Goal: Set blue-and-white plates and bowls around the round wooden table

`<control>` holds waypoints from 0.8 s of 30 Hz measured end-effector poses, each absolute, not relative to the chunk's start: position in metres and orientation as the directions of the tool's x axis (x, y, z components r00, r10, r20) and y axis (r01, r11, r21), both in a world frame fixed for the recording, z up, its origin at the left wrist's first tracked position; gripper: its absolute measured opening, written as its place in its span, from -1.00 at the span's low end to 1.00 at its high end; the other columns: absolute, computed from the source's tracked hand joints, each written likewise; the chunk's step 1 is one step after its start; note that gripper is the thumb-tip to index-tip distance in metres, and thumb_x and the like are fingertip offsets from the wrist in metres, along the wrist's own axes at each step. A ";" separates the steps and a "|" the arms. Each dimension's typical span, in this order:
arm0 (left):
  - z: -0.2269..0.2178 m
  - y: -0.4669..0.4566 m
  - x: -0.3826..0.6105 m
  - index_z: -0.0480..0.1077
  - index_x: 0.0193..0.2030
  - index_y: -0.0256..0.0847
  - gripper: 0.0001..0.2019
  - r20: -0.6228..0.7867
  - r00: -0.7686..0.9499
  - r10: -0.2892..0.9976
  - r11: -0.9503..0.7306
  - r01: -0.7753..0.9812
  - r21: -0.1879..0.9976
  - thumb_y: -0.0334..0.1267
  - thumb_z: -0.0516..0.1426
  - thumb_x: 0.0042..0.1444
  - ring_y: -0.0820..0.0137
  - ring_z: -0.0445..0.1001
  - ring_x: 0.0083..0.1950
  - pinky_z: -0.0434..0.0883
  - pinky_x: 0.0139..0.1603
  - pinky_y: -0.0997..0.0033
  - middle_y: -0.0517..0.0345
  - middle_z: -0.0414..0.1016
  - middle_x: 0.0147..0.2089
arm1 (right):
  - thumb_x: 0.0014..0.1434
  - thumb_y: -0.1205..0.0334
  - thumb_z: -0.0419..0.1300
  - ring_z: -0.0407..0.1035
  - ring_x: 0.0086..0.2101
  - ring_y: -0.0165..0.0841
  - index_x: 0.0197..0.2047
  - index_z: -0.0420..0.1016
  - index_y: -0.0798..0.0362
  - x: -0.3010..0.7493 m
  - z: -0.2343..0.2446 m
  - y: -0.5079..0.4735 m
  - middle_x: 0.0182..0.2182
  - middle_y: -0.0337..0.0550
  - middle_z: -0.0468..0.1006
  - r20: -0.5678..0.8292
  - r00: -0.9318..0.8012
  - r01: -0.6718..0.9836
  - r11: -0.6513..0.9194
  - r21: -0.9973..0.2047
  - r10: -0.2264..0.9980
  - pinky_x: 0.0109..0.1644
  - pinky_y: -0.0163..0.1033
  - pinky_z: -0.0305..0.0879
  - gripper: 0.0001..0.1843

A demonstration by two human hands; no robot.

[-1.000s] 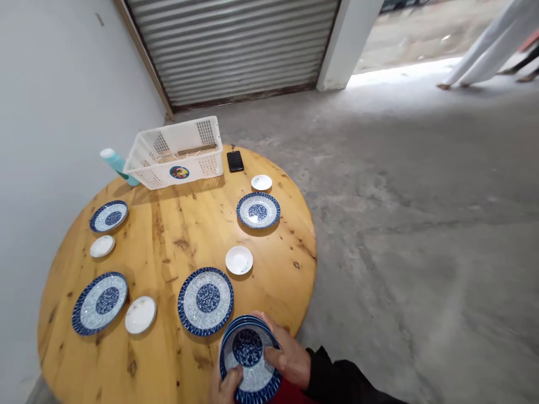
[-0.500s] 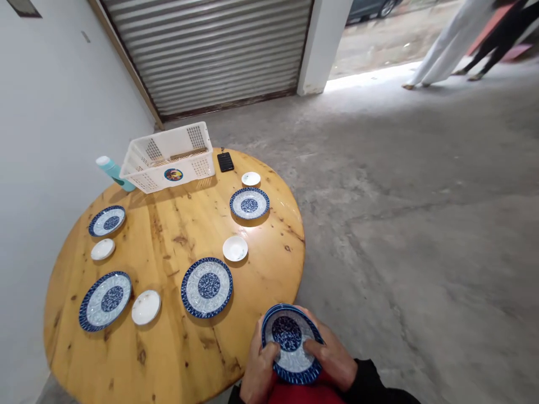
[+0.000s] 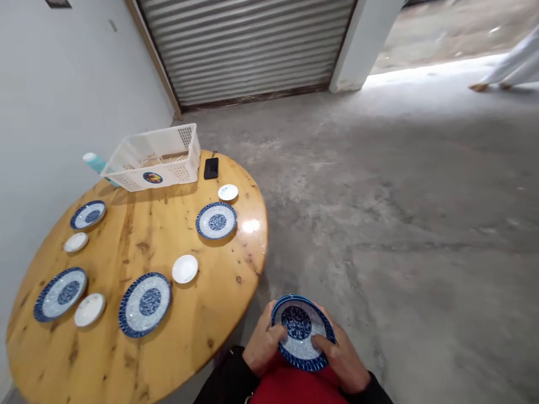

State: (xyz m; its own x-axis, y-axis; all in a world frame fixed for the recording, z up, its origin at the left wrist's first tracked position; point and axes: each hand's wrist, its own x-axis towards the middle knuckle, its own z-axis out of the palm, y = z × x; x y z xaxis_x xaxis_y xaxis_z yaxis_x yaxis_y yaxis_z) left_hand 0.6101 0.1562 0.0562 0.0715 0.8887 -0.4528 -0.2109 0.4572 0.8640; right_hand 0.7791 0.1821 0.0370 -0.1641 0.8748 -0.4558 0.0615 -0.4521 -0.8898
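Observation:
A small stack of blue-and-white patterned plates [image 3: 300,353] is held in front of my body, off the table's edge. My left hand [image 3: 265,342] grips its left rim, thumb on the top plate and fingers underneath. On the opposite rim, my right hand [image 3: 342,356] closes the same way. How many plates are stacked cannot be told. To the left, the round wooden table [image 3: 168,238] carries several matching plates, the nearest plate [image 3: 145,304] among them. Small white dishes stand between them, one dish [image 3: 185,269] close to the nearest plate.
A white plastic basket [image 3: 168,174] holding wooden sticks stands at the table's far side. Beside it are a black phone [image 3: 211,168] and a turquoise bottle [image 3: 96,163]. Concrete floor [image 3: 379,196] stretches right. A person's legs [image 3: 516,67] show near the doorway.
The view has swung so that the table sits further left, and the person in dark trousers has left the frame. Both hands keep hold of the plates, now further from the table.

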 end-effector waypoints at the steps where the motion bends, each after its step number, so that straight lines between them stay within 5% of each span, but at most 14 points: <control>1: 0.058 0.171 0.632 0.39 0.05 -0.28 -0.48 -0.450 0.082 0.889 0.457 -0.222 0.861 -0.34 0.07 -0.14 0.26 0.38 -0.07 0.34 -0.01 0.30 0.07 0.48 -0.10 | -0.27 0.17 0.12 0.48 0.04 0.01 0.10 0.50 0.11 0.801 0.041 0.196 -0.01 0.05 0.63 -0.462 -0.163 0.076 -0.455 -0.887 0.872 0.22 0.09 0.33 -0.24; 16: 0.037 0.339 0.739 0.39 -0.13 -0.23 -0.63 -0.526 -0.048 0.849 0.481 -0.342 0.807 -0.41 0.13 -0.18 0.36 0.33 -0.22 0.26 -0.19 0.36 0.19 0.39 -0.26 | -0.16 0.14 0.22 0.54 -0.05 0.06 0.05 0.58 0.08 0.916 0.003 0.381 -0.12 0.00 0.69 -0.493 -0.280 0.205 -0.451 -0.869 0.823 0.08 0.01 0.47 -0.37; 24: 0.028 0.500 0.753 0.37 -0.27 -0.23 -0.76 -0.462 0.075 0.884 0.451 -0.398 0.799 -0.41 0.16 -0.18 0.48 0.22 -0.41 0.19 -0.36 0.44 0.28 0.31 -0.43 | -0.11 0.06 0.24 0.57 -0.13 0.11 -0.12 0.66 0.04 0.946 0.000 0.537 -0.21 -0.02 0.71 -0.495 -0.211 0.383 -0.395 -0.835 0.843 -0.04 0.05 0.53 -0.53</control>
